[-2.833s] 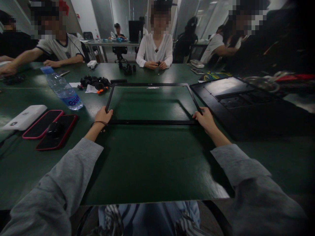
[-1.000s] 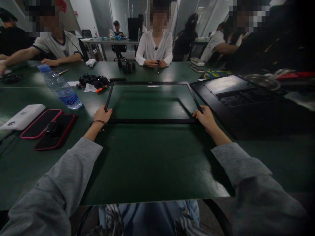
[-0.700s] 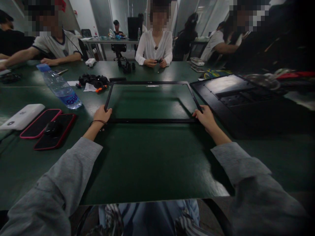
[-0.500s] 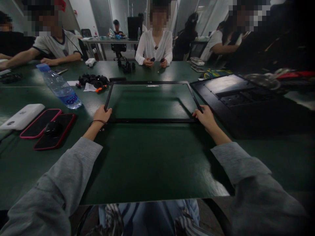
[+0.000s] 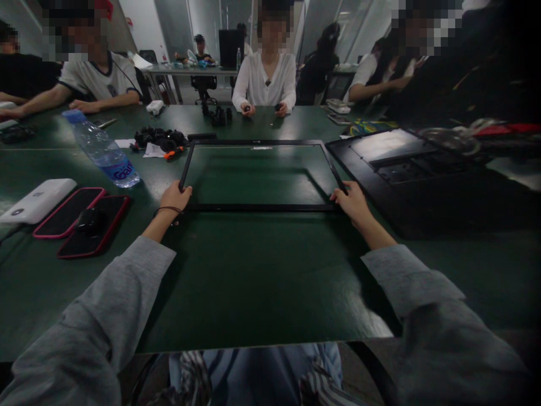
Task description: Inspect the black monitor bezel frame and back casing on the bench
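Note:
A thin black monitor bezel (image 5: 262,207), a rectangular frame with nothing in its opening, is held in front of me over the green table (image 5: 270,270). My left hand (image 5: 174,196) is closed round its left side near the lower corner. On the opposite side my right hand (image 5: 350,200) grips the right bar, thumb and fingers around it. Through the opening I see the tabletop and the bezel's shadow. To the right of my right hand lies a large dark panel (image 5: 422,203) with a cut-out and a shiny patch, seemingly a monitor's back part.
Left of me are a tilted water bottle (image 5: 103,149), a white power bank (image 5: 40,200) and red-edged phones (image 5: 71,211), one under a small black object (image 5: 88,220). Beyond the bezel lie black gear (image 5: 158,137) and cables (image 5: 372,125). People sit around the table.
The bezel and both my hands stay in place. Across the table, a person in white has shifted their hands slightly, and a person at the right has moved an arm.

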Demonstrator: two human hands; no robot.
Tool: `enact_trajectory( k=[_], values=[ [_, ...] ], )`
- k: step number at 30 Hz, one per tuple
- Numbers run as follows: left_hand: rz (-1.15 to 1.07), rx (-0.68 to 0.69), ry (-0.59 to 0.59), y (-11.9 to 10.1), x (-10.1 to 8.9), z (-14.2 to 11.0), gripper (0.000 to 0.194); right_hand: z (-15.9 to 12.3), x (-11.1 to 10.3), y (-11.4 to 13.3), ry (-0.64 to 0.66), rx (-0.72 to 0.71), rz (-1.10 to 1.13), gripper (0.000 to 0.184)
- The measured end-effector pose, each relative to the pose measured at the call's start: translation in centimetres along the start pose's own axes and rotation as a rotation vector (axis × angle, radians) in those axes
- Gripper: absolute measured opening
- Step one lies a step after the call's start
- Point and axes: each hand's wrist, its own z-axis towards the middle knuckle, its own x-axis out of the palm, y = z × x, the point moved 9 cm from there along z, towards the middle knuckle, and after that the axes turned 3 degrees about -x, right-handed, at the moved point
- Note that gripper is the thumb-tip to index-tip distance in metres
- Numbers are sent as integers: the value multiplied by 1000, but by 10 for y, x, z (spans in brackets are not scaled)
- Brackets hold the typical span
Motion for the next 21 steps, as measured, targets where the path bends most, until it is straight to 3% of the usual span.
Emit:
enact_trajectory(
  k=[4, 21],
  values=[
    [4, -3, 1, 0, 0, 0, 42, -1, 0, -6, -10, 82, 46, 41],
    [-15, 0, 5, 4, 2, 3, 45, -3, -2, -3, -15, 108, 43, 43]
  ],
)
